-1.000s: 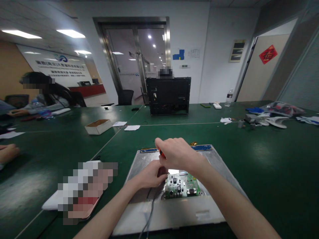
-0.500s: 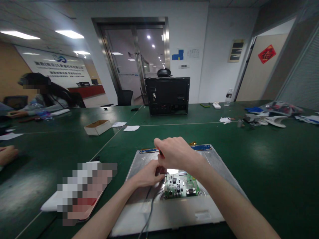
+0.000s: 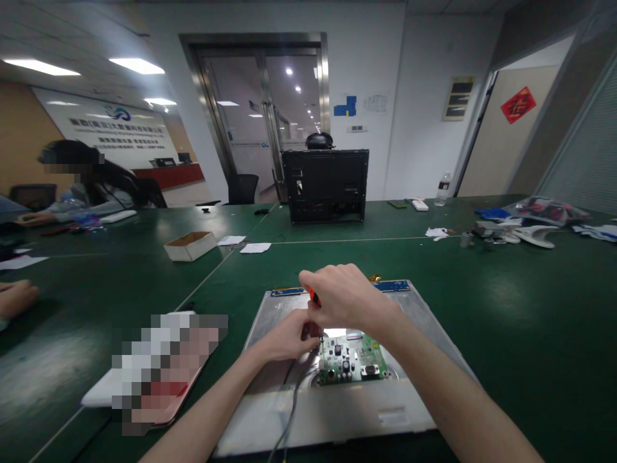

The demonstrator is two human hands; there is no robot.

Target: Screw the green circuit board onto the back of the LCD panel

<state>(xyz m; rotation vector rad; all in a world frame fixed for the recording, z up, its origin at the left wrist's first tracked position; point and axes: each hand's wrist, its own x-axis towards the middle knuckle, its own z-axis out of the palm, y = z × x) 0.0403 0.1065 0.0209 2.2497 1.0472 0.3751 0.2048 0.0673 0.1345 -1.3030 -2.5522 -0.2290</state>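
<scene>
A flat silver metal panel (image 3: 414, 321) lies face down on the green table in front of me. A small green circuit board (image 3: 351, 362) sits in its middle. My right hand (image 3: 349, 297) is closed around a screwdriver with a red and black handle (image 3: 314, 297), held upright over the board's upper left corner. My left hand (image 3: 286, 337) pinches the screwdriver's shaft low down, right beside that corner. A grey cable (image 3: 291, 411) runs from the board towards me over the panel's near edge.
A blurred flat object (image 3: 159, 366) lies left of the panel. Farther off stand a cardboard box (image 3: 190, 245), papers, a black monitor back (image 3: 326, 186) and scattered parts at the right (image 3: 511, 231). A seated person (image 3: 81, 183) and another person's hand (image 3: 17, 297) are at the left.
Both hands stay at the board's upper left corner, with only slight shifts of the fingers on the screwdriver. The view moves a little.
</scene>
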